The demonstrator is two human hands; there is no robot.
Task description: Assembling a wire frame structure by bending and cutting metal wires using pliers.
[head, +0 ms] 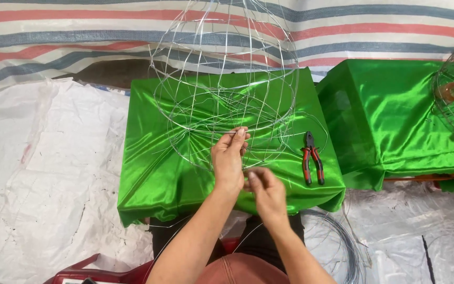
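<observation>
Pinching a wire joint on the wire frame [222,89] with both hands over the green-draped table [153,173].

Your left hand [228,160] is closed on a rim wire of the frame, fingertips together at 12 o'clock of the hand, probably to steady the joint; your right hand [266,192], just at 5 o'clock of the left, has thumb and fingers pressed together, apparently on a thin wire end, though the strand itself is too fine to confirm. The frame stands upright on the cloth, so its lower ring sits within reach. Red-handled pliers [312,163] lie at 3 o'clock of your hands, jaws pointing away. A wire coil [337,247] lies on the floor sheeting at 5 o'clock. No packages, labels or signs are visible.
</observation>
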